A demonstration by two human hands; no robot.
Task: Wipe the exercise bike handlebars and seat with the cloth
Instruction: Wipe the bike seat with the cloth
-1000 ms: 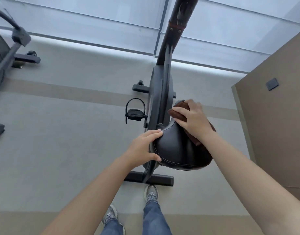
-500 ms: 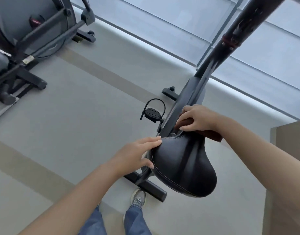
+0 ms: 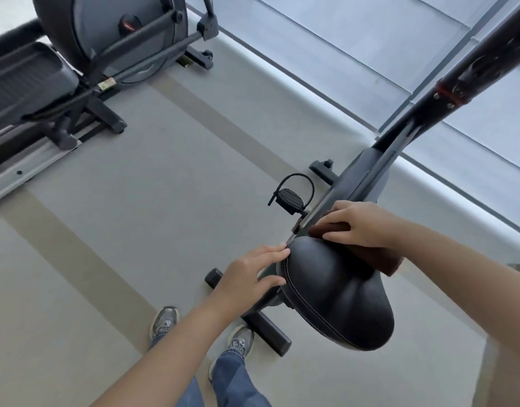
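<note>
The exercise bike's black padded seat (image 3: 338, 292) fills the lower right of the head view. Its dark frame (image 3: 367, 177) rises toward the upper right; the handlebars are out of view. A brown cloth (image 3: 379, 257) lies over the seat's narrow front end and right side. My right hand (image 3: 355, 224) presses down on the cloth with fingers curled over it. My left hand (image 3: 250, 274) rests against the seat's left edge, fingers straight, thumb under the rim.
A black pedal with a strap (image 3: 291, 196) sticks out left of the frame. The bike's rear foot bar (image 3: 253, 315) lies on the grey floor by my shoes (image 3: 165, 321). Another exercise machine (image 3: 85, 60) stands at the upper left. A glass wall (image 3: 355, 39) runs behind.
The view has swung left and tilted, bringing the other machine into sight. My right hand stays on the cloth at the seat's front end. My left hand keeps its place on the seat's edge.
</note>
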